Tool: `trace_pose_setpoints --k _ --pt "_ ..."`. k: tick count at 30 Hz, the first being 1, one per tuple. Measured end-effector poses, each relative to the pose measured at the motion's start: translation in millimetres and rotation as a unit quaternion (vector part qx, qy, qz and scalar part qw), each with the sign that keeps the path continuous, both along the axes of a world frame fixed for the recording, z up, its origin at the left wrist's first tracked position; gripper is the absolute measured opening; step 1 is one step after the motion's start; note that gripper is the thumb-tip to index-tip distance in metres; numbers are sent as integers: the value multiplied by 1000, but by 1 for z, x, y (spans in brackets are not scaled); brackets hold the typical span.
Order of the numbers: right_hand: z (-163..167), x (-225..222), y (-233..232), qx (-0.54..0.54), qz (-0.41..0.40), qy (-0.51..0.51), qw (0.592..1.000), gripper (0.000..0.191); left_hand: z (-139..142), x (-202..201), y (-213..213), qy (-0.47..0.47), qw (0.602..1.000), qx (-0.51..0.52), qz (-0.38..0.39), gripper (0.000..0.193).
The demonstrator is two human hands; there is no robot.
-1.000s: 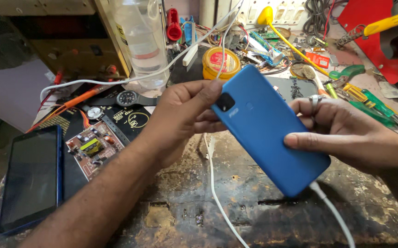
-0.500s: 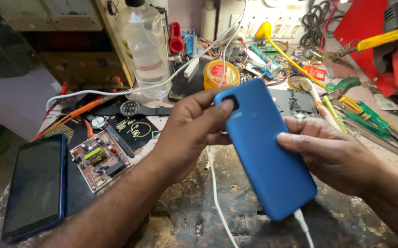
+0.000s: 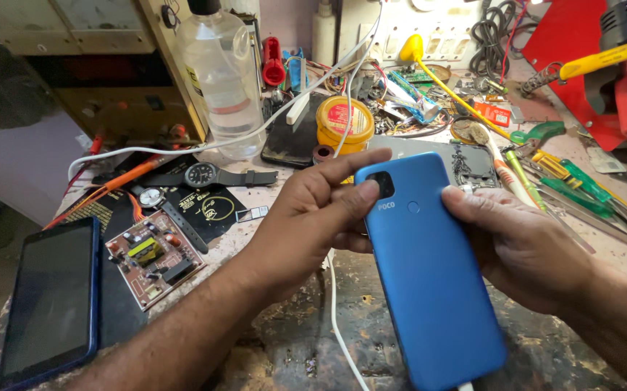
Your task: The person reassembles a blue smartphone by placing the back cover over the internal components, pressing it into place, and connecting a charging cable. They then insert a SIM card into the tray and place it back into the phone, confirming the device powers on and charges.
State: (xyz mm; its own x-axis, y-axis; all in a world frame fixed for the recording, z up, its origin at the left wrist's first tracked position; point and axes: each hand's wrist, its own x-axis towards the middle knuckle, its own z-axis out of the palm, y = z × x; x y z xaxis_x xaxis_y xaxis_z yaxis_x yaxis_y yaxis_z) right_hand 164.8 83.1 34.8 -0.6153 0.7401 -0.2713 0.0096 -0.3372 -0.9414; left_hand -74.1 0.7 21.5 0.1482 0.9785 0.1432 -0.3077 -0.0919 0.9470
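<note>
Both my left hand [image 3: 313, 217] and right hand [image 3: 523, 246] clasp the blue phone [image 3: 429, 282] back-up, white cable [image 3: 339, 318] beneath it, back cover unopened.

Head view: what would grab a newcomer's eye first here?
The blue phone, back side up in the centre, gripped by the left hand near its camera and the right hand along its edge, with a white cable trailing below. To the left lie a bare circuit board and a dark-screened phone; behind stands a clear bottle amid scattered tools.
</note>
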Motion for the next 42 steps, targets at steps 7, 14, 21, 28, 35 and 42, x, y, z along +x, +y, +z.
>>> trace_pose_setpoints --k 7,14,21,28,35,42 --pt "-19 8 3 25 -39 88 995 37 1 8 -3 6 999 -5 -49 53" --pt "-12 9 -3 72 0 68 995 50 3 11 -5 5 997 -48 -55 43" --pt "-3 0 -8 34 -59 42 997 51 6 16 -8 48 998 -32 -4 44" --pt "-6 8 1 69 -33 175 982 53 14 22 -16 204 972 -102 -61 55" --pt "-9 2 5 235 -75 63 967 53 9 34 -28 141 988 66 -13 53" --pt "-21 17 -15 446 69 -76 889 60 17 38 -34 190 973 123 55 74"
